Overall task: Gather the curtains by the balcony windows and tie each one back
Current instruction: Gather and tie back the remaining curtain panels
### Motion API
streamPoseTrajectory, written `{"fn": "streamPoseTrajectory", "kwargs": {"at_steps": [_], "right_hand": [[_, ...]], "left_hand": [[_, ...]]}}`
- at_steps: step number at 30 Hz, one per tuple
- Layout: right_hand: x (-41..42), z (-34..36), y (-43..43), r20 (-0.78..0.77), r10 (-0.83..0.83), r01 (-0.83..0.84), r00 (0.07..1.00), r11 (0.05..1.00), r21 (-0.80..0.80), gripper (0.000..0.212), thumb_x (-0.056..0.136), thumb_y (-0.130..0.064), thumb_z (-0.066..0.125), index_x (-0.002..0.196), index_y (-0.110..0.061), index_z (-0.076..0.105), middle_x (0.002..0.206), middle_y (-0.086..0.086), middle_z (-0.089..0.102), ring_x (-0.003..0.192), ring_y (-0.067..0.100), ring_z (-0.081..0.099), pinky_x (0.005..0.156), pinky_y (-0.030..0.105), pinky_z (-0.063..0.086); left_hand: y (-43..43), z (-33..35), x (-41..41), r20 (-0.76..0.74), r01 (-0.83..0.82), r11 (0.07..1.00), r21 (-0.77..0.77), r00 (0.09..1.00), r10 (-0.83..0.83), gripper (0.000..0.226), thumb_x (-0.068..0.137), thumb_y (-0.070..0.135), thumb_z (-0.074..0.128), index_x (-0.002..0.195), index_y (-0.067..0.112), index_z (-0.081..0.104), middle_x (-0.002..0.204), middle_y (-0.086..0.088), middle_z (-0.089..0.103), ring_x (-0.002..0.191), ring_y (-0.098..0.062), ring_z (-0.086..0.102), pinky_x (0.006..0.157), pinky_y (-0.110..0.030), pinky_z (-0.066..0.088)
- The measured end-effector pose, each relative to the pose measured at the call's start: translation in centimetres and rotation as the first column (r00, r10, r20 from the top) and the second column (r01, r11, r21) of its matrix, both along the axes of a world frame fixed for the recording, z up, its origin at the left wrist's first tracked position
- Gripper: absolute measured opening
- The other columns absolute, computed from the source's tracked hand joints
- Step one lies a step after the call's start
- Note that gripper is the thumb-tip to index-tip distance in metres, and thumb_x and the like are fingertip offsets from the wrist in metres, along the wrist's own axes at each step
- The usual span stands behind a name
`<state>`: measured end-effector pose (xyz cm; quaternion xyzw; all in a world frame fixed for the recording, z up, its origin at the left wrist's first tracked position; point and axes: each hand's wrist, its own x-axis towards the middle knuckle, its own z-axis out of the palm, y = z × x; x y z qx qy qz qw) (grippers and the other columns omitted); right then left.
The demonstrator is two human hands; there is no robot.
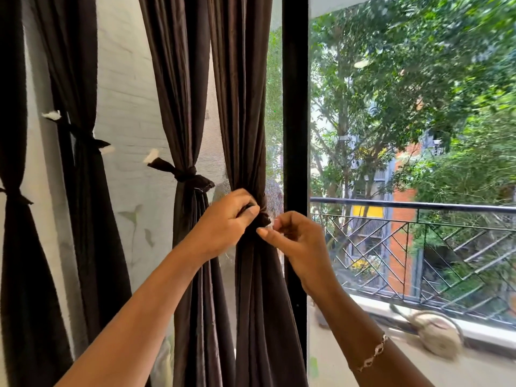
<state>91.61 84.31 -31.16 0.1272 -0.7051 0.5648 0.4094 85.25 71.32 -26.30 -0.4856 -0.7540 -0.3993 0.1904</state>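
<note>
Head view: the rightmost dark curtain (251,121) hangs gathered just beside the black window frame (294,107). The left hand (226,219) has its grip clamped on the tie band (261,212) at the curtain's waist. The right hand (296,241) pinches the band's white frayed end (269,220). The cloth looks soft, light and limp, so it is best held at the bunched waist.

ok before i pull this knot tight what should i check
1. Curtain gathered into one bundle: ok.
2. Tie wrapped round it: ok.
3. Left hand grips the tie: ok.
4. Right hand pinches the white tip: ok.
5. Knot fully formed: cannot tell, the hands hide it.
6. Neighbouring curtain already tied: ok.
</note>
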Motion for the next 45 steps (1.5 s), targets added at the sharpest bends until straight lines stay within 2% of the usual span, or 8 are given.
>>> {"fn": "streamPoseTrajectory", "kwargs": {"at_steps": [3, 8, 14, 21, 27, 31, 37, 45], "right_hand": [[0.2, 0.1, 0.0, 0.040, 0.252, -0.241, 0.967, 0.954, -0.181, 0.023, 0.075, 0.003, 0.070, 0.075, -0.010, 0.050, 0.067, 0.003, 0.060, 0.062, 0.011, 0.056, 0.057, 0.019, 0.046], [0.2, 0.5, 0.3, 0.116, 0.312, -0.273, 0.943, 0.925, -0.264, 0.034, 0.072, -0.018, 0.071, 0.100, -0.008, 0.055, 0.064, -0.001, 0.060, 0.056, 0.008, 0.057, 0.052, 0.019, 0.047], [0.0, 1.2, 1.4, 0.179, 0.210, -0.164, 0.961, 0.956, -0.241, 0.008, 0.086, -0.005, 0.060, 0.078, -0.006, 0.059, 0.057, 0.002, 0.051, 0.049, 0.008, 0.047, 0.053, 0.024, 0.039], [-0.2, 2.3, 3.4, 0.194, 0.172, -0.120, 0.966, 0.959, -0.256, 0.026, 0.091, -0.008, 0.053, 0.065, -0.007, 0.048, 0.047, -0.003, 0.048, 0.042, 0.007, 0.046, 0.048, 0.020, 0.039], [-1.0, 2.6, 5.3, 0.152, 0.272, -0.156, 0.950, 0.838, -0.522, 0.023, 0.091, -0.006, 0.051, 0.069, -0.008, 0.050, 0.051, -0.001, 0.048, 0.042, 0.008, 0.044, 0.048, 0.023, 0.039], [-1.2, 0.1, 4.7, 0.161, 0.384, -0.218, 0.909, 0.769, -0.601, 0.024, 0.098, -0.019, 0.039, 0.079, -0.010, 0.052, 0.055, 0.001, 0.055, 0.045, 0.010, 0.051, 0.047, 0.021, 0.048], [-1.2, -1.7, 3.5, 0.278, 0.394, -0.219, 0.876, 0.838, -0.499, 0.040, 0.082, -0.046, 0.049, 0.097, -0.009, 0.056, 0.064, 0.004, 0.055, 0.057, 0.014, 0.053, 0.060, 0.026, 0.047], [-2.8, -7.0, 1.2, 0.438, 0.006, 0.049, 0.899, 0.992, -0.114, 0.048, 0.075, -0.033, 0.073, 0.112, -0.013, 0.050, 0.075, 0.003, 0.050, 0.074, 0.016, 0.053, 0.071, 0.031, 0.045]], "left_hand": [[0.1, -0.1, -0.1, -0.043, -0.022, 1.000, -0.006, 0.999, 0.022, 0.017, 0.095, 0.009, 0.045, 0.082, 0.011, 0.055, 0.082, 0.003, 0.049, 0.084, -0.020, 0.053, 0.080, -0.034, 0.042], [0.0, 0.1, 0.3, 0.060, 0.062, 0.998, 0.002, 0.996, -0.062, 0.017, 0.095, 0.007, 0.043, 0.087, 0.011, 0.058, 0.083, 0.009, 0.049, 0.059, 0.011, 0.051, 0.054, -0.003, 0.039], [0.0, -2.1, 0.7, -0.339, -0.052, 0.914, 0.403, 0.919, 0.202, 0.017, 0.080, 0.002, 0.066, 0.096, 0.004, 0.071, 0.093, 0.006, 0.052, 0.072, -0.003, 0.056, 0.071, -0.003, 0.044], [0.1, -2.5, -0.1, -0.158, -0.034, 0.811, 0.584, 0.975, 0.154, 0.008, 0.078, -0.005, 0.066, 0.079, 0.004, 0.066, 0.073, 0.012, 0.048, 0.049, -0.010, 0.053, 0.046, -0.037, 0.054], [-0.5, -1.7, -2.0, -0.087, -0.037, 0.805, 0.592, 0.990, 0.109, 0.010, 0.078, -0.001, 0.068, 0.077, 0.009, 0.067, 0.068, 0.007, 0.051, 0.047, -0.014, 0.055, 0.041, -0.022, 0.050], [0.0, -4.6, -2.2, -0.076, 0.020, 0.861, 0.509, 0.997, 0.022, 0.013, 0.083, 0.011, 0.065, 0.085, 0.024, 0.064, 0.069, 0.011, 0.057, 0.051, -0.004, 0.055, 0.044, -0.024, 0.049], [3.2, -11.2, -1.8, 0.025, -0.189, 0.969, -0.160, 0.980, 0.195, 0.053, 0.084, 0.056, 0.051, 0.126, 0.023, 0.047, 0.101, 0.006, 0.064, 0.091, -0.012, 0.062, 0.073, -0.027, 0.048], [4.9, -15.6, -1.8, -0.103, -0.463, 0.884, -0.064, 0.884, 0.455, 0.035, 0.098, 0.024, 0.038, 0.127, 0.008, 0.047, 0.095, -0.009, 0.069, 0.087, -0.024, 0.064, 0.070, -0.027, 0.042]]}}
